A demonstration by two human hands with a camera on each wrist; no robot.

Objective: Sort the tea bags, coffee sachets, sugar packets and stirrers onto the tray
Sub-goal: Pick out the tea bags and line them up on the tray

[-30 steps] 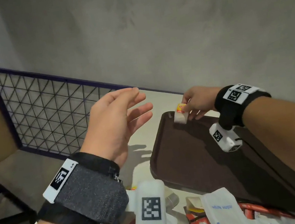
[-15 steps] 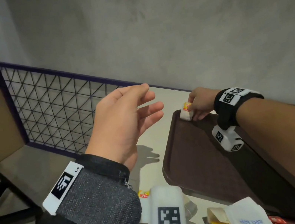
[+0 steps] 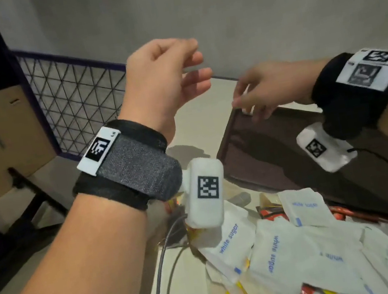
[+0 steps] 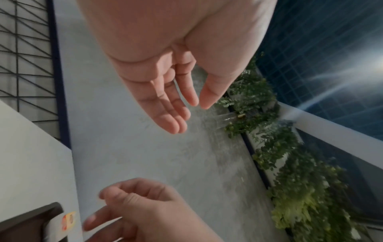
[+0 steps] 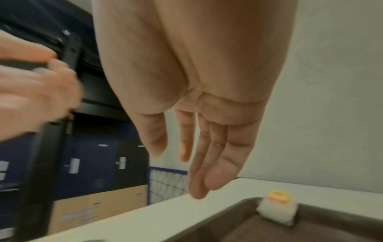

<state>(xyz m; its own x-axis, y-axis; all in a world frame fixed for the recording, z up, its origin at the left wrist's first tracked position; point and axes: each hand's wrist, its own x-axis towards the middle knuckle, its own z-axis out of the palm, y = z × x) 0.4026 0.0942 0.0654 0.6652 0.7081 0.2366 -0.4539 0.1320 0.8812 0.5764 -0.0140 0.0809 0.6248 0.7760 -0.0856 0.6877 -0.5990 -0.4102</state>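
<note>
Head view, lower right of the frame: I see white paper sugar packets [image 3: 276, 246] heaped over red sachets on the pale table [image 3: 197, 110]. Mid-frame my left hand [image 3: 163, 80] hangs raised, fingers loosely apart and empty. Further back my right hand [image 3: 268, 88] hovers, fingers spread, holding nothing, above the white yellow-tagged tea bag [image 5: 276, 208] leaning in the dark brown plastic tray's [image 3: 279, 158] far corner.

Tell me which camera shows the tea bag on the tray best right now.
The right wrist view: the tea bag leans in the far corner of the brown tray, unobstructed, yellow-red label visible. The left wrist view catches it only at the frame edge. In the head view the right hand hides nearly all of it.
</note>
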